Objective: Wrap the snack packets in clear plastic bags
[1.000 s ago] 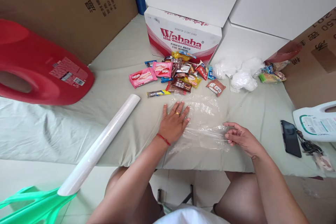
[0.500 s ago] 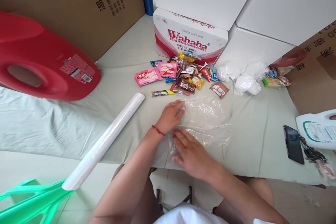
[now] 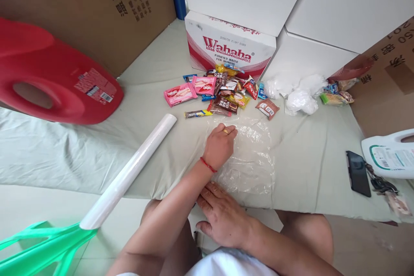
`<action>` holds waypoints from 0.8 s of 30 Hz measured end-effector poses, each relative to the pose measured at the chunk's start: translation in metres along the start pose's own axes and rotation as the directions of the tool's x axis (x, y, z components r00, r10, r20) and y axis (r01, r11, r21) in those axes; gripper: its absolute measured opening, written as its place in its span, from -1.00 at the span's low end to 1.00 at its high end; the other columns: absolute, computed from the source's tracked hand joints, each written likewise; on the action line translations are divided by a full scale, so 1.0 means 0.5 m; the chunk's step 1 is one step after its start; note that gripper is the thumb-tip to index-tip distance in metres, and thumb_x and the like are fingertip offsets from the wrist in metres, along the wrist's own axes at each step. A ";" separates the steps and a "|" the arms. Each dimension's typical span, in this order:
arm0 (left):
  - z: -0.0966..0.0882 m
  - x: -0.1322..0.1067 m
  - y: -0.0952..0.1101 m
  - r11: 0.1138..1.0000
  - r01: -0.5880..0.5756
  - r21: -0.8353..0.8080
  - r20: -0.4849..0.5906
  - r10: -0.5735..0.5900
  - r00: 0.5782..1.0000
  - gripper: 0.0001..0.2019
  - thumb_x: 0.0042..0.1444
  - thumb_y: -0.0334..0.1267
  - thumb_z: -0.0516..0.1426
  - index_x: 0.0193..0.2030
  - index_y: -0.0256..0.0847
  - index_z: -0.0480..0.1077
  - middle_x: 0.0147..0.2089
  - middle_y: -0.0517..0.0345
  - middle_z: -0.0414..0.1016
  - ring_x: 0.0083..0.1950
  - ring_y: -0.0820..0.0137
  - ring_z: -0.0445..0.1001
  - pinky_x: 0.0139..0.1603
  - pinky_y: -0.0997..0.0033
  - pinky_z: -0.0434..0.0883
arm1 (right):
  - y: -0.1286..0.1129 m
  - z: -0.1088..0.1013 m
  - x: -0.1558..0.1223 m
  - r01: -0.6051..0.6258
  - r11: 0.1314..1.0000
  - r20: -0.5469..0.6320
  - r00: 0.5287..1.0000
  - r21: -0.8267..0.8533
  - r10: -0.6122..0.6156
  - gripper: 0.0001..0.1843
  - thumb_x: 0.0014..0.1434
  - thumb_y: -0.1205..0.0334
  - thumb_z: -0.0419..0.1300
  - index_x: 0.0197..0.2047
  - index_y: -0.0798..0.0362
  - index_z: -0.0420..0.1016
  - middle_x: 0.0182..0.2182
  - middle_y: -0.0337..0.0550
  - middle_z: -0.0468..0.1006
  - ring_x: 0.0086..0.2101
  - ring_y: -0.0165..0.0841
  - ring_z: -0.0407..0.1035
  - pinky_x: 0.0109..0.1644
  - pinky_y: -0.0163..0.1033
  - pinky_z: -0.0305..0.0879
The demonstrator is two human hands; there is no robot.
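left grip (image 3: pixel 220 145) rests on the far left part of a clear plastic film (image 3: pixel 254 161), fingers loosely bent and pressing down, closed around nothing. right grip (image 3: pixel 223 217) lies flat, palm down and unclenched, at the near edge of the worktop (image 3: pixel 307 159), by the film's near left corner; whether it touches the film i cannot tell. the film lies spread on the cloth-covered worktop. a white roll (image 3: pixel 129 170) lies to the left, and snack packets (image 3: pixel 223 92) sit just beyond the film. behind them stands a closed wahaha carton (image 3: pixel 229 45), its contents hidden.
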State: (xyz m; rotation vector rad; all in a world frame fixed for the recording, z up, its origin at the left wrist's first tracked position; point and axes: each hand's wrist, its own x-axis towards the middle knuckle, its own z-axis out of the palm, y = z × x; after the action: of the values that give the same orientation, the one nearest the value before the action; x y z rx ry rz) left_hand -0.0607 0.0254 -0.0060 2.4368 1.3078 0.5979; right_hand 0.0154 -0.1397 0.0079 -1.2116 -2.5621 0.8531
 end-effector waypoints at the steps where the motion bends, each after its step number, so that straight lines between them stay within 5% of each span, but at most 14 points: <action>1: 0.008 0.000 0.000 1.000 -0.014 0.001 0.005 0.014 1.000 -0.58 0.33 -0.45 -0.04 0.15 -0.21 0.56 0.29 -0.06 0.54 0.19 0.15 0.49 0.27 0.01 0.42 | 0.000 -0.014 -0.003 0.019 0.999 -0.006 1.000 0.032 -0.019 -0.44 0.41 -0.05 0.09 0.35 0.01 0.44 0.29 -0.12 0.50 0.36 -0.20 0.25 0.53 -0.07 0.13; 5: 0.036 -0.002 -0.012 0.988 0.117 0.096 -0.006 -0.117 0.993 -0.57 0.41 -0.23 -0.03 0.27 -0.30 0.47 0.41 -0.13 0.41 0.50 0.00 0.21 0.44 -0.12 0.24 | 0.046 -0.071 -0.027 -0.040 0.992 -0.253 0.965 0.121 0.070 -0.54 0.43 0.12 -0.04 0.28 -0.37 0.48 0.06 -0.38 0.67 0.19 -0.24 0.47 0.43 0.02 0.31; 7: 0.042 -0.007 -0.016 0.983 0.135 0.124 0.021 -0.138 0.990 -0.51 0.42 -0.14 -0.03 0.37 -0.32 0.37 0.49 -0.15 0.29 0.56 0.00 0.12 0.51 -0.17 0.12 | 0.099 -0.082 -0.048 -0.188 0.979 -0.390 0.898 0.081 0.204 -0.49 0.42 0.11 -0.01 0.38 -0.23 0.40 0.26 -0.19 0.53 0.33 -0.10 0.31 0.43 0.22 0.27; 9: 0.041 -0.013 -0.016 0.983 0.131 0.125 0.044 -0.138 0.990 -0.48 0.44 -0.12 -0.06 0.44 -0.28 0.29 0.53 -0.14 0.21 0.57 0.04 0.12 0.54 -0.18 0.05 | 0.159 -0.081 -0.079 -0.323 0.945 -0.408 0.858 0.042 0.311 -0.45 0.43 0.08 0.04 0.43 -0.05 0.36 0.41 -0.01 0.33 0.42 0.01 0.14 0.42 0.31 0.23; 13: 0.023 -0.021 -0.021 0.983 0.171 0.071 0.059 -0.176 0.983 -0.47 0.47 -0.10 -0.12 0.41 -0.31 0.32 0.54 -0.19 0.20 0.54 0.07 0.18 0.50 -0.06 0.16 | 0.241 -0.088 -0.155 -0.374 0.927 -0.390 0.855 -0.007 0.342 -0.50 0.42 0.09 0.11 0.37 -0.06 0.43 0.41 0.00 0.33 0.42 0.01 0.12 0.43 0.31 0.22; 18: -0.014 -0.028 -0.045 0.971 0.226 0.072 0.057 -0.230 0.971 -0.57 0.44 -0.16 -0.06 0.10 -0.31 0.56 0.44 -0.23 0.35 0.41 0.03 0.34 0.37 0.00 0.35 | 0.194 -0.132 -0.150 -0.396 0.918 -0.655 0.696 -0.009 0.294 -0.63 0.42 0.22 0.07 0.18 -0.22 0.56 0.09 -0.08 0.59 0.22 0.00 0.38 0.28 0.31 0.42; 21: -0.042 -0.035 -0.047 0.952 0.275 0.136 0.086 -0.287 0.954 -0.59 0.42 -0.22 -0.06 -0.05 -0.33 0.61 0.30 -0.23 0.51 0.28 0.06 0.46 0.33 0.07 0.38 | 0.113 -0.108 -0.070 -0.286 0.958 -0.564 0.793 -0.016 0.228 -0.57 0.43 0.27 0.03 0.25 -0.22 0.51 0.05 -0.16 0.63 0.20 -0.08 0.40 0.28 0.22 0.46; 24: -0.072 -0.041 -0.037 0.884 0.424 0.198 0.078 -0.445 0.892 -0.58 0.44 -0.19 -0.07 -0.06 -0.35 0.59 0.09 -0.24 0.63 0.06 0.05 0.60 0.05 0.09 0.51 | 0.047 -0.040 0.010 -0.308 0.949 -0.369 0.892 -0.074 0.261 -0.46 0.43 0.15 0.08 0.38 0.16 0.39 0.31 0.13 0.44 0.37 0.01 0.20 0.39 0.20 0.36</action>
State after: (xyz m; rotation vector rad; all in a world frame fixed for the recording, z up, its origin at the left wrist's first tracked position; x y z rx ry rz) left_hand -0.1020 0.0208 0.0124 2.1491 1.8443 0.2170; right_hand 0.0350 -0.1157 0.0105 -1.6424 -2.2086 0.4595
